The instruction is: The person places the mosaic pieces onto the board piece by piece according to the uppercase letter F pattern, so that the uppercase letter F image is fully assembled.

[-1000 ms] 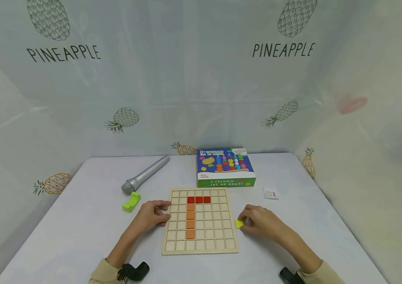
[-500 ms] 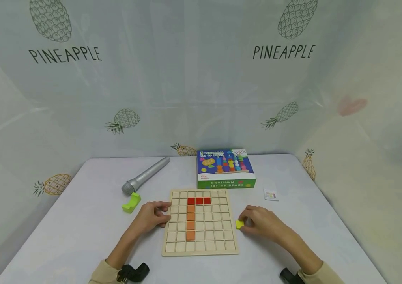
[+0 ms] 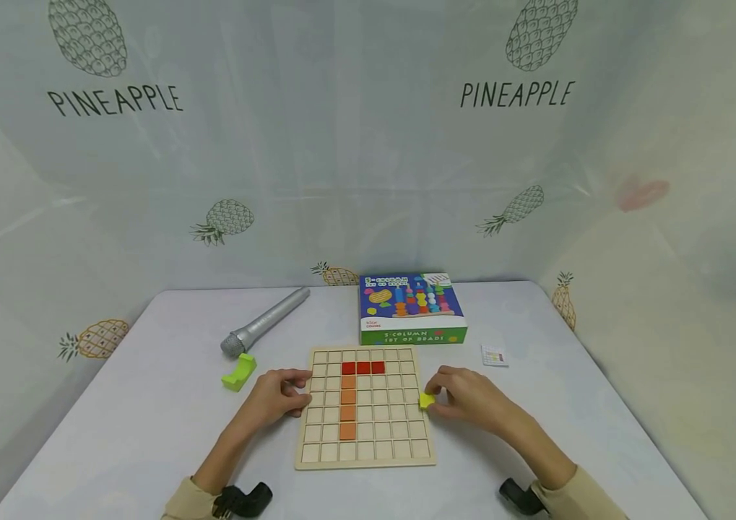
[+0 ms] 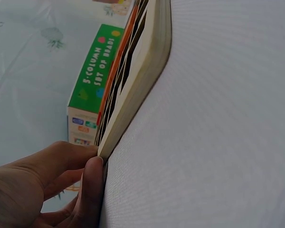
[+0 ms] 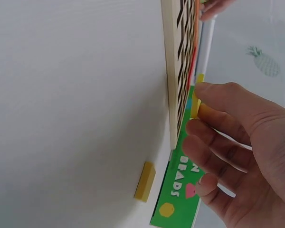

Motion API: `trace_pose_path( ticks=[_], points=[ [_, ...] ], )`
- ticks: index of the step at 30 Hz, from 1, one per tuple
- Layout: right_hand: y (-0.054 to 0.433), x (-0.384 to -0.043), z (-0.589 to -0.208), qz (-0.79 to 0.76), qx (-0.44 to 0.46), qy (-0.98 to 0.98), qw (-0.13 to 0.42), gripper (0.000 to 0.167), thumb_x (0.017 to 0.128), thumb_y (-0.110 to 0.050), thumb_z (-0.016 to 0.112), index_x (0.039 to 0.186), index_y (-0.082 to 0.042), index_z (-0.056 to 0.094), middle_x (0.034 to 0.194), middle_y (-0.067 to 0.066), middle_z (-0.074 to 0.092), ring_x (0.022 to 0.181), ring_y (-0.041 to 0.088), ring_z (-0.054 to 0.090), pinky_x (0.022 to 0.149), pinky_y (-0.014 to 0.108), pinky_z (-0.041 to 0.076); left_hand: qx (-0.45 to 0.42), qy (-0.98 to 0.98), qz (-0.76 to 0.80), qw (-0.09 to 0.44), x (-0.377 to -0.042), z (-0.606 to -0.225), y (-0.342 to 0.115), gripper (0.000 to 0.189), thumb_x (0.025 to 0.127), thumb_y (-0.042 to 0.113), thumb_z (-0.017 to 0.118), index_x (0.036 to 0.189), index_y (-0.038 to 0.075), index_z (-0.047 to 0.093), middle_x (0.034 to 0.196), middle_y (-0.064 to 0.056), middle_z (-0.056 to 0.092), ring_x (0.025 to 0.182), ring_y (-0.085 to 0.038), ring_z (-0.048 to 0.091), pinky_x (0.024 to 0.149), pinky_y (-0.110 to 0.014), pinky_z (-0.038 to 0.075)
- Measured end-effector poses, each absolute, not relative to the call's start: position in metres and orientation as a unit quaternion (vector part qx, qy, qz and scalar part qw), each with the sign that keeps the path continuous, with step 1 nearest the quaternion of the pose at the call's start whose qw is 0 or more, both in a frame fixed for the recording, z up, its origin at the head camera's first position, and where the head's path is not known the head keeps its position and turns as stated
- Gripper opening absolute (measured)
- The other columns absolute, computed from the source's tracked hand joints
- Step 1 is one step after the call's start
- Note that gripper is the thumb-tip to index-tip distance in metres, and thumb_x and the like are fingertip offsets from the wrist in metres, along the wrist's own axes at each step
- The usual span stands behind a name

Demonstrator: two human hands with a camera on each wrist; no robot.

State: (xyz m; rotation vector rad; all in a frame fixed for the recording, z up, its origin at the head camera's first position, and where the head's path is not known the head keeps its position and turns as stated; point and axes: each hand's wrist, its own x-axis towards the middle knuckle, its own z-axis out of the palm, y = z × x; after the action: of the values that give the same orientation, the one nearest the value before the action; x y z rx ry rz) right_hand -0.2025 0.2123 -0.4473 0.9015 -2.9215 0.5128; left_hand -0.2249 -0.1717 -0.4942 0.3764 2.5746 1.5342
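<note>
My right hand (image 3: 468,395) pinches a yellow square tile (image 3: 427,401) between thumb and index finger, at the right edge of the wooden grid board (image 3: 365,464). The right wrist view shows this tile upright beside the board. Red tiles (image 3: 364,368) form a short row near the board's top. Orange tiles (image 3: 348,413) run down a column beneath the leftmost red one. My left hand (image 3: 270,396) touches the board's left edge with thumb and index finger spread apart along it; its other fingers are loosely bent below.
Behind the board stands a bead-set box (image 3: 413,309). A silver microphone (image 3: 265,322) and a light green curved block (image 3: 239,372) lie at left. A small printed white card (image 3: 494,355) is at right. The right wrist view has a yellow block (image 5: 145,182) on the table.
My right hand has moved left and slightly away from me with the yellow tile, from beside the board to its right edge. The left hand and the board stay in place.
</note>
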Motion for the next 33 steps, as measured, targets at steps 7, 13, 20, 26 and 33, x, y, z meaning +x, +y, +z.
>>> trace_pose_path(
  ticks=[7, 13, 20, 26, 33],
  points=[
    [0.198, -0.208, -0.446, 0.166, 0.295, -0.941, 0.018, 0.023, 0.081, -0.034, 0.079, 0.097, -0.018, 0.075, 0.089, -0.008, 0.067, 0.064, -0.001, 0.044, 0.054, 0.013, 0.04, 0.123, 0.85, 0.508, 0.062, -0.225, -0.494, -0.171, 0.044, 0.081, 0.004, 0.076, 0.123, -0.004, 0.064, 0.101, -0.018, 0.066, 0.061, -0.014, 0.068, 0.054, -0.023, 0.06],
    [0.18, -0.213, -0.447, 0.171, 0.309, -0.936, 0.019, 0.02, 0.081, -0.03, 0.079, 0.096, -0.017, 0.075, 0.09, -0.005, 0.068, 0.066, 0.001, 0.045, 0.055, 0.014, 0.041, 0.124, 0.851, 0.507, 0.061, -0.224, -0.493, -0.171, 0.044, 0.081, 0.003, 0.075, 0.123, -0.004, 0.064, 0.101, -0.018, 0.066, 0.061, -0.015, 0.068, 0.054, -0.023, 0.059],
    [0.154, -0.218, -0.449, 0.155, 0.323, -0.934, 0.005, 0.022, 0.082, -0.033, 0.078, 0.097, -0.017, 0.075, 0.093, -0.006, 0.068, 0.076, 0.003, 0.053, 0.067, 0.019, 0.052, 0.124, 0.852, 0.504, 0.062, -0.22, -0.491, -0.171, 0.043, 0.082, 0.003, 0.075, 0.123, -0.005, 0.064, 0.1, -0.018, 0.067, 0.061, -0.016, 0.069, 0.055, -0.023, 0.059],
    [0.134, -0.222, -0.453, 0.156, 0.342, -0.927, 0.011, 0.02, 0.083, -0.032, 0.078, 0.096, -0.017, 0.075, 0.092, -0.006, 0.067, 0.075, 0.003, 0.052, 0.068, 0.019, 0.052, 0.12, 0.857, 0.497, 0.058, -0.219, -0.491, -0.171, 0.043, 0.082, 0.006, 0.075, 0.123, -0.004, 0.064, 0.101, -0.017, 0.067, 0.06, -0.015, 0.069, 0.054, -0.022, 0.059],
    [0.119, -0.228, -0.454, 0.153, 0.352, -0.923, 0.014, 0.021, 0.085, -0.034, 0.076, 0.099, -0.017, 0.075, 0.092, -0.006, 0.068, 0.076, 0.003, 0.054, 0.072, 0.02, 0.053, 0.12, 0.855, 0.501, 0.058, -0.223, -0.492, -0.17, 0.044, 0.082, 0.006, 0.075, 0.123, -0.004, 0.064, 0.102, -0.017, 0.067, 0.061, -0.016, 0.068, 0.054, -0.023, 0.059]
  ],
)
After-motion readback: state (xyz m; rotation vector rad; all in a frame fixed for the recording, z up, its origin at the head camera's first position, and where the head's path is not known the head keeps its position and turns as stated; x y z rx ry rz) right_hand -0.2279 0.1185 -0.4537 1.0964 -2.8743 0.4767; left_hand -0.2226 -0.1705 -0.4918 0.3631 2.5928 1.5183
